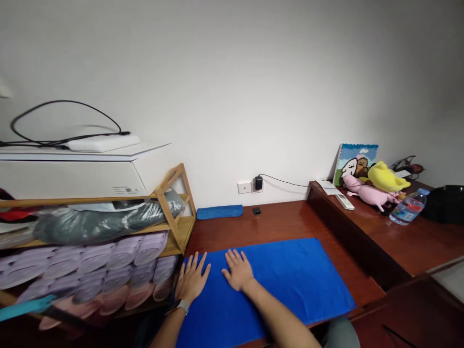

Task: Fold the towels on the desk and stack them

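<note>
A blue towel (290,275) is spread over the front of the reddish-brown wooden desk (282,220), with a few soft creases at its right end. My left hand (192,279) rests at the towel's far left corner, palm down, fingers spread; a watch is on that wrist. Flat on the towel, right of it, lies my right hand (238,270) with its fingers stretched forward. Neither hand grips anything. Against the wall at the back of the desk sits a folded blue cloth (219,211), out of reach of both hands.
To the left stands a wooden rack (176,205) with several lilac slippers (96,258) and a white box (72,179). The raised surface at right holds a pink plush toy (369,192), a yellow plush toy (387,178), a plastic bottle (409,208) and a remote (344,201).
</note>
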### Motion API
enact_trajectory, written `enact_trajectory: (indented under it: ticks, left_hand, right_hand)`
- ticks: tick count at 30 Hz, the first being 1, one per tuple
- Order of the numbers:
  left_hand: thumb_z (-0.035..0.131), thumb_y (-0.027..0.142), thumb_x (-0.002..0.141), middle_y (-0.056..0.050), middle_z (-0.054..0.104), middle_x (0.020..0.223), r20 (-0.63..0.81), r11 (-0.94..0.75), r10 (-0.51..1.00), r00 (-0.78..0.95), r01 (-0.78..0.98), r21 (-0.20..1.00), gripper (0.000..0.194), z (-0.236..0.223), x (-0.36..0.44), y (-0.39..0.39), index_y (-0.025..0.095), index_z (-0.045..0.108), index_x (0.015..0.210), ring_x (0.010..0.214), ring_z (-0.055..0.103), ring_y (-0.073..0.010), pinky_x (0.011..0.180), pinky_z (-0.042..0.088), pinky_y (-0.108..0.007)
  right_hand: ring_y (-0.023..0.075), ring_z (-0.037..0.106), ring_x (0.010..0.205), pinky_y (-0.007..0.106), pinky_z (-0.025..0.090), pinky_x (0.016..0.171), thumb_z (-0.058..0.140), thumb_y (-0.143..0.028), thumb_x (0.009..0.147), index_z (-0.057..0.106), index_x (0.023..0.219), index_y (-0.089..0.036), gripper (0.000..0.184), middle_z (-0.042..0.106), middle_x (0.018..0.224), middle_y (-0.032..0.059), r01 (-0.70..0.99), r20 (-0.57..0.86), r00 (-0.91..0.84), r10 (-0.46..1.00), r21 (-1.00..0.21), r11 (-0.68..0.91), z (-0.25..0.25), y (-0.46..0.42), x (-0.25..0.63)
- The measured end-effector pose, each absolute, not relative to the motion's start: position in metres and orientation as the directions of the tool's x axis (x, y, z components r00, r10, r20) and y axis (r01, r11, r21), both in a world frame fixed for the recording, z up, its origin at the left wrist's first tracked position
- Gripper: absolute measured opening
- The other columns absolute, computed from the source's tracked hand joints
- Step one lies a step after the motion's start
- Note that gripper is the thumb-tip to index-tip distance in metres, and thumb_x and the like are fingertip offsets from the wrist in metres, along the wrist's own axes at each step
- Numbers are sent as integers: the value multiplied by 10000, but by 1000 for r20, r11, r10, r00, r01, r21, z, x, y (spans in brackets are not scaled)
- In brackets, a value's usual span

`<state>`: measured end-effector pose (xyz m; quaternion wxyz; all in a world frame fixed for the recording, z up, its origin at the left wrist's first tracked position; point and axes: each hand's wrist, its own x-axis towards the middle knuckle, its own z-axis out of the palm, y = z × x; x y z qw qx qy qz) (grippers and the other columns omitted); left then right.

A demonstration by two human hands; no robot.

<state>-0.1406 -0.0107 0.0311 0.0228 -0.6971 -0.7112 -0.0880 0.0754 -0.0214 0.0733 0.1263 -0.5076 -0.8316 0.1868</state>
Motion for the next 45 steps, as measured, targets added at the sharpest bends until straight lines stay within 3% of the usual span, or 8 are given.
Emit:
enact_trajectory:
  ticks: [7, 13, 21, 24, 30, 33, 39, 45]
  left_hand:
    - [339, 562, 1019, -120, 335, 1765, 201, 45, 978, -55, 998, 52, 701, 28, -139, -8, 264, 384, 1652, 1634, 292, -322, 1331, 165, -554]
    - [323, 635, 1011, -95, 395, 1743, 197, 48, 978, -70, 993, 111, 714, 24, -141, -4, 298, 429, 1632, 1621, 313, -323, 1323, 184, -552]
    - [310, 592, 1035, -142, 317, 1766, 78, 58, 995, -66, 994, 89, 717, 38, -140, -7, 258, 333, 1670, 1633, 292, -335, 1316, 206, -578]
    - [322, 585, 1044, -146, 333, 1758, 124, -35, 992, 24, 995, 92, 714, 46, -139, -10, 234, 346, 1665, 1632, 302, -306, 1325, 219, -531]
    - [330, 541, 1063, -109, 444, 1708, 245, -252, 946, 212, 956, 148, 637, 49, -117, -10, 260, 450, 1622, 1602, 370, -308, 1316, 276, -539]
    - [380, 537, 1049, -104, 443, 1709, 206, -246, 955, 214, 959, 142, 614, 42, -120, -11, 287, 489, 1599, 1599, 372, -324, 1310, 282, -558]
    - [400, 632, 1019, -87, 394, 1737, 166, -90, 984, 67, 987, 134, 687, 24, -165, -20, 309, 437, 1624, 1616, 337, -322, 1319, 251, -567]
    - [430, 636, 1002, -118, 339, 1763, 172, -38, 985, 16, 992, 122, 717, 21, -168, -19, 294, 423, 1633, 1629, 305, -327, 1315, 249, -542]
  right_hand:
    - [223, 135, 1658, 458, 82, 1345, 212, -517, 1105, 223, 1720, -179, 702, 197, 1776, 50, 973, -71, -13, 997, -229, -3, 63, -13, 294]
    - [214, 105, 1663, 443, 104, 1346, 130, -511, 1094, 152, 1727, -141, 733, 130, 1793, 20, 937, -139, 324, 936, -87, -337, 45, -20, 449]
    - [232, 112, 1663, 491, 116, 1339, 109, -497, 1089, 163, 1729, -151, 730, 130, 1797, 41, 920, -186, 340, 922, -140, -367, 52, -16, 459]
    - [265, 155, 1657, 499, 113, 1340, 140, -440, 1095, 249, 1710, -104, 710, 206, 1779, 92, 922, -98, 330, 939, -181, -343, 68, -12, 408]
    - [249, 223, 1641, 471, 119, 1349, 271, -444, 1105, 329, 1696, -171, 654, 317, 1744, 73, 880, 151, -296, 943, -341, 330, 75, -22, 182]
    - [239, 238, 1636, 470, 143, 1346, 272, -484, 1110, 347, 1689, -190, 653, 327, 1742, 74, 803, 120, -424, 898, -409, 434, 69, -27, 96]
    - [221, 194, 1647, 461, 106, 1348, 230, -489, 1113, 304, 1703, -200, 662, 281, 1756, 52, 868, 24, -345, 938, -371, 329, 58, -10, 143]
    - [211, 148, 1656, 439, 95, 1338, 183, -446, 1104, 210, 1722, -177, 674, 210, 1775, 49, 978, -88, 107, 990, -169, -121, 53, 0, 335]
